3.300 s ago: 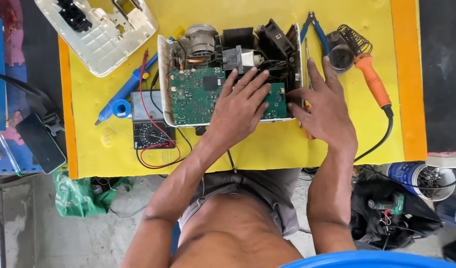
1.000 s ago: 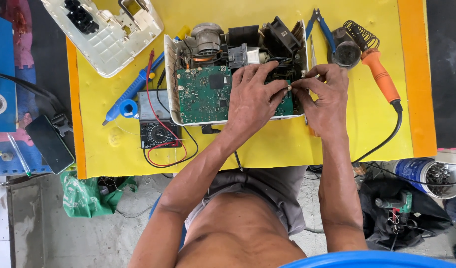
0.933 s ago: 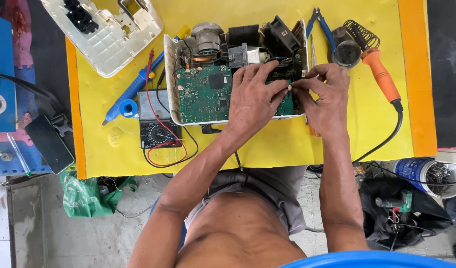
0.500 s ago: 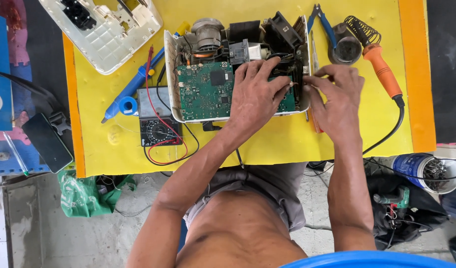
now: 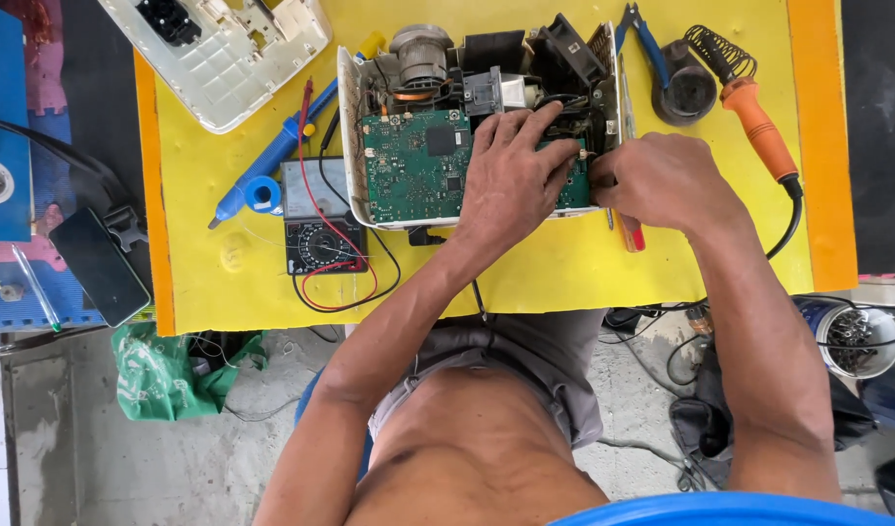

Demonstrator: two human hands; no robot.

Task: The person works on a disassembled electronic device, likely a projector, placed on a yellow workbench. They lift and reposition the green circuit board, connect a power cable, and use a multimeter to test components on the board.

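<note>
1. One opened white appliance housing (image 5: 348,146) lies on the yellow desk (image 5: 564,273), directly under both hands, with a single green circuit board (image 5: 413,166) bare inside it and a grey motor drum (image 5: 420,54) at its far edge.
2. The left hand (image 5: 511,180) rests flat and spread over the board's right part, fingers reaching towards the dark parts beyond; it presses but grips nothing.
3. The right hand (image 5: 662,180) is curled closed at the housing's right edge. It seems to pinch something small there, but I cannot tell what.
4. The housing looks stiff and fairly light. The board and its thin wires look fragile, so the outer plastic walls are the safer places to hold.
5. Left of the left hand lie one analogue meter (image 5: 319,229) with red and black leads and one blue desoldering pump (image 5: 272,161); beyond these sits one white cover (image 5: 223,58).
6. Beyond the right hand are one pair of blue-handled pliers (image 5: 642,29) and one orange-handled soldering iron (image 5: 754,122); a red-handled tool (image 5: 631,232) lies just under that hand.
</note>
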